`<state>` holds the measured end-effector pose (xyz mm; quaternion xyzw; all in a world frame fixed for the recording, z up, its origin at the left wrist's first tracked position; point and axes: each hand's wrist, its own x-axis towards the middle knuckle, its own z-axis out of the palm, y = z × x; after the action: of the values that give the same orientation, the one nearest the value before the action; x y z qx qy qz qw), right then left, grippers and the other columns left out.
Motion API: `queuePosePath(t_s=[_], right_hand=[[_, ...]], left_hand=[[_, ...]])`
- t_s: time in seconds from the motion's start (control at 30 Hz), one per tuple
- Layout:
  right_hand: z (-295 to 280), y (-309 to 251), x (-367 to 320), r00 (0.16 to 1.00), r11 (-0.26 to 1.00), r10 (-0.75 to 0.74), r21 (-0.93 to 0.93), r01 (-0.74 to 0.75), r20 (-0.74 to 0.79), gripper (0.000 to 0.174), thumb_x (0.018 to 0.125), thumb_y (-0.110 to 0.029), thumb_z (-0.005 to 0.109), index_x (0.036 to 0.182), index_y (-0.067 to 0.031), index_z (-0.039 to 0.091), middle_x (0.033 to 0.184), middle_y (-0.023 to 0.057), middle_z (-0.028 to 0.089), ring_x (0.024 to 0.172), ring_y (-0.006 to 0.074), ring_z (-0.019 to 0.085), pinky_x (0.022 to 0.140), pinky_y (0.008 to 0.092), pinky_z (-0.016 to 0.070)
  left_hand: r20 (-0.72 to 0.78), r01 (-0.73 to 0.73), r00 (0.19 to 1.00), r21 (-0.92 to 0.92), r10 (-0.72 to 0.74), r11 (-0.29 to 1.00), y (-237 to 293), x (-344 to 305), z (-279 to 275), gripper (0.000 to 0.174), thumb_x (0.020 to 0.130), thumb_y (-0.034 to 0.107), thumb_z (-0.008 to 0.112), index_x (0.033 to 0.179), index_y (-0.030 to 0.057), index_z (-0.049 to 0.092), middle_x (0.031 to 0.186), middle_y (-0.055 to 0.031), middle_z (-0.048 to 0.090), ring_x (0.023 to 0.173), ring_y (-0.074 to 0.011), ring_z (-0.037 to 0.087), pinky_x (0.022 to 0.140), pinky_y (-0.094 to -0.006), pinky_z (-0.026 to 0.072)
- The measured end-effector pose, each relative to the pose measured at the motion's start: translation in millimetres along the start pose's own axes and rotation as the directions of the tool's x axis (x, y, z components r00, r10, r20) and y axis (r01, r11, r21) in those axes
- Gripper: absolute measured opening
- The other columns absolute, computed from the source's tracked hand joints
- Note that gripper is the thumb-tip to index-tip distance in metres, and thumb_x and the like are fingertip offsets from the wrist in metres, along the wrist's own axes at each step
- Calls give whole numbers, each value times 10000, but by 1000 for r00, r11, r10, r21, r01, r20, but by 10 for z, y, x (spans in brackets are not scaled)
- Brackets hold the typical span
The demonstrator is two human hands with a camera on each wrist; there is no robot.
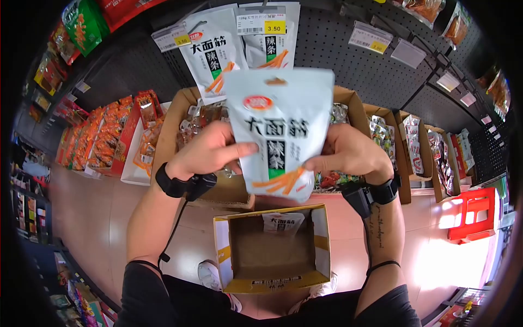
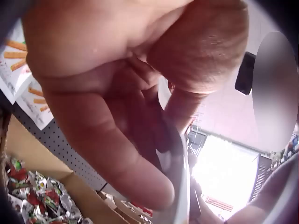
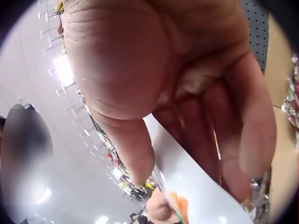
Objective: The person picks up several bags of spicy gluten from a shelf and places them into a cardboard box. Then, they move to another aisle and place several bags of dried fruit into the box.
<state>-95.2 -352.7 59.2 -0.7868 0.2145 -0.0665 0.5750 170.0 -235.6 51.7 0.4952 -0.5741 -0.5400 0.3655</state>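
Observation:
Upright before the rack, a white snack pouch [image 1: 280, 117] with orange strips printed at its bottom is gripped at both sides. On its left edge, my left hand [image 1: 215, 147] pinches it, thumb across the front and fingers behind. My right hand [image 1: 354, 150] grips the opposite edge the same way, its thumb low on the front. Both wrist views show the pouch's pale sheet [image 3: 187, 172] between thumb and fingers. Below stands an open cardboard box [image 1: 220, 240] with a similar white pouch [image 1: 283, 222] lying against its far wall.
Two matching pouches [image 1: 210, 52] hang on the black pegboard [image 1: 327, 54] behind price tags [image 1: 261, 22]. Cardboard cartons [image 1: 354, 103] of small packets line the shelf, with orange packets [image 1: 106, 133] at left. A red stool [image 1: 474, 215] stands on the floor at right.

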Motion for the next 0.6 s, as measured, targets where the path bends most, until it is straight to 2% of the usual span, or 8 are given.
queuePosePath(t_s=[0.03,0.07,0.1,0.17,0.23,0.37,0.4,0.6], right_hand=[[1,-12,-32,996,990,81,-118,-76,34,448,798,-143,732,1193,3,580,871,71,699,678,92,611,597,252,507],[142,-33,-52,962,971,-228,38,236,-147,411,780,-176,755,1129,-3,621,867,86,701,696,134,628,651,286,523],[151,23,-75,964,972,-224,35,231,-145,411,780,-176,755,1129,-3,621,867,86,701,696,134,628,651,286,523],[97,158,-103,963,959,-263,-126,253,-64,358,769,-182,758,1068,-16,655,869,121,701,733,176,648,710,331,527],[73,21,-192,970,960,-40,-261,104,239,437,713,-150,797,1087,10,637,978,160,693,883,193,665,800,327,516],[409,398,-162,947,957,-44,-257,131,319,415,735,-235,717,1080,-17,641,918,186,680,831,335,660,752,380,517],[497,571,-142,948,933,-79,-312,180,309,409,744,-256,717,1077,-29,647,891,180,678,801,341,654,726,382,518],[487,774,-121,971,860,-77,-477,179,227,362,754,-264,704,1059,-70,670,845,163,672,773,330,647,699,401,508]], left_hand=[[75,-1,997,17,-1,1000,-109,11,44,272,919,177,600,1138,15,615,984,-56,677,747,-105,643,584,-243,537],[155,-31,988,99,15,995,-218,28,94,268,908,144,606,1140,11,605,965,-61,678,730,-107,644,584,-248,534],[234,-69,972,177,26,982,-291,30,163,268,897,112,613,1142,6,595,946,-65,678,712,-110,645,584,-253,530],[366,-164,927,203,80,965,-261,3,354,281,895,91,614,1164,18,580,931,-58,674,707,-112,642,613,-263,534],[486,93,852,229,-197,969,-331,-22,460,356,880,85,638,1217,24,541,946,-57,670,724,-150,647,668,-298,539],[653,-339,757,431,-30,836,-864,10,411,398,896,341,587,1137,25,606,885,-173,668,706,-239,649,628,-339,511],[621,-263,756,578,-207,773,-511,20,400,355,918,340,558,968,1,649,798,-160,661,690,-295,628,623,-354,492],[533,-204,837,516,-124,832,-670,143,324,240,906,233,567,833,23,656,645,-96,638,595,-214,635,555,-344,473]])
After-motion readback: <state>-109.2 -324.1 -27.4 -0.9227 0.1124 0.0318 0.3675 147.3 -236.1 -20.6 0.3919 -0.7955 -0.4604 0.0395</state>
